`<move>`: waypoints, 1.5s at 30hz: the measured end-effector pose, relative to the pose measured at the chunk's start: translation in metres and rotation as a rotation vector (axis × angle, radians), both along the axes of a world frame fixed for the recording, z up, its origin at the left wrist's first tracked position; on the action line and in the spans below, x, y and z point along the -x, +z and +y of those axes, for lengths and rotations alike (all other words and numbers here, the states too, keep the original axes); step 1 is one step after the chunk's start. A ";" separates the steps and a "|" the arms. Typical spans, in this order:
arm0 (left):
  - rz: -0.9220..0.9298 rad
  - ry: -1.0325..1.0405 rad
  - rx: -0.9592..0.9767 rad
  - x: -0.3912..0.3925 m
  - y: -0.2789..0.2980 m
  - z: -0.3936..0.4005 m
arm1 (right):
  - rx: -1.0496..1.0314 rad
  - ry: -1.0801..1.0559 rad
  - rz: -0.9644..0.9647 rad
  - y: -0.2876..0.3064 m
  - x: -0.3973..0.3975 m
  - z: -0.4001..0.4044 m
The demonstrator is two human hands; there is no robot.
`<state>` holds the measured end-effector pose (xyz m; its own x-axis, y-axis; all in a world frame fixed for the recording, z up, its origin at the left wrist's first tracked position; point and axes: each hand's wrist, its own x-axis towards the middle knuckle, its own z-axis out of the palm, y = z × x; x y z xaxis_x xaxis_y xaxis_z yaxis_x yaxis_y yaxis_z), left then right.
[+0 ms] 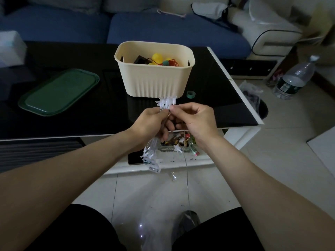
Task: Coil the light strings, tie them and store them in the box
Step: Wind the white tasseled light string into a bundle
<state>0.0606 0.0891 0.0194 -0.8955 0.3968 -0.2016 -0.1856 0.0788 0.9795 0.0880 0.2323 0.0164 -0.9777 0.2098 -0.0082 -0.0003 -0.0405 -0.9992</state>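
Note:
A bundle of white star-shaped lights [166, 102] sticks up between my two hands, just in front of the cream box [154, 77]. My left hand [150, 122] grips the bundle, and more stars and clear plastic [152, 156] hang below it. My right hand [192, 118] pinches the string at the top of the bundle. A thin wire [187, 178] trails down toward the floor. The box stands on the black table and holds yellow and green balls [159, 59] with red wire.
A green lid [58, 92] lies on the black table [213, 91] at the left. A small roll of green tape [190, 94] sits right of the box. A phone [135, 157] and clutter lie on the lower shelf. A water bottle [293, 78] stands on the floor at right.

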 end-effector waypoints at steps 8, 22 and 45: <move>0.064 0.090 0.061 -0.001 -0.005 0.000 | -0.206 -0.002 0.027 -0.003 -0.001 -0.020; 0.039 0.325 0.151 0.012 -0.012 -0.009 | -0.709 0.408 -0.058 0.005 -0.008 -0.033; -0.208 0.473 -0.512 0.016 0.029 -0.022 | -0.440 0.052 -0.104 0.004 0.006 0.013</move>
